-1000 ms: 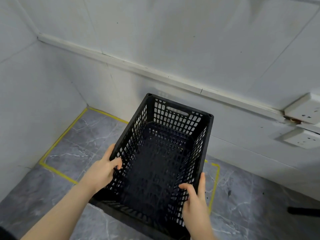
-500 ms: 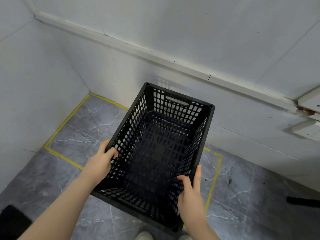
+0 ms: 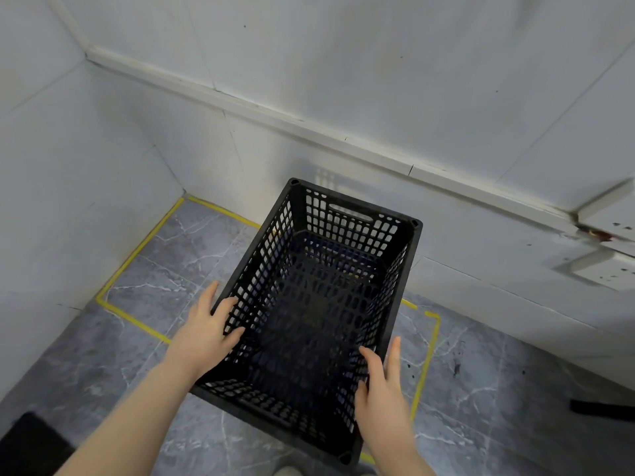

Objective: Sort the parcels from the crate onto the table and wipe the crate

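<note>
A: Where do we have the black perforated plastic crate [image 3: 319,304]?

B: Between our hands, over the grey marbled floor [image 3: 165,269], inside the yellow tape rectangle [image 3: 137,249]. Our left hand [image 3: 206,333] grips the left wall, thumb hooked over the rim; our right hand [image 3: 381,383] clasps the right wall, thumb inside.

A: What crowds us?

B: The white panelled wall [image 3: 378,80] just beyond the crate's far end, white wall sockets [image 3: 604,269] to the right, and a dark bar [image 3: 601,408] low on the floor there.
</note>
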The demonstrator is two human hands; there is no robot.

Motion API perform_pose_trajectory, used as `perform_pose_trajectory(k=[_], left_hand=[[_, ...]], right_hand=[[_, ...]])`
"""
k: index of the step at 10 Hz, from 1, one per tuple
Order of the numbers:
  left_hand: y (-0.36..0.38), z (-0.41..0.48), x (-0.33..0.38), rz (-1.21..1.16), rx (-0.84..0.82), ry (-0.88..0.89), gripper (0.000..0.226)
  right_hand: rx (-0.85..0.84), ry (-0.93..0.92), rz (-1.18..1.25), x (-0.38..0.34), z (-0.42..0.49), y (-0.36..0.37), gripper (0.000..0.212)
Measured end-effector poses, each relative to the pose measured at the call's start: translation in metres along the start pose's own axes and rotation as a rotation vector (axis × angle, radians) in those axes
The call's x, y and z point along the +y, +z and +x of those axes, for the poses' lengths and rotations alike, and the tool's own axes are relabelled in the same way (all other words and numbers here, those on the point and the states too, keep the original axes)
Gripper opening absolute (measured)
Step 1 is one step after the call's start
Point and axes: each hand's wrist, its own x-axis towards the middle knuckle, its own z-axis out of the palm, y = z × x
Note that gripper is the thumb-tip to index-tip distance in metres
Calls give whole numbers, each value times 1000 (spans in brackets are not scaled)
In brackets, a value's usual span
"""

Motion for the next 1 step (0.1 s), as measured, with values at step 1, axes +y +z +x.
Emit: perform_pose_trajectory(k=[1], left_hand=[[-13, -13, 21, 156, 15, -5, 70]], right_hand=[[-29, 12, -15, -7, -15, -19, 60]])
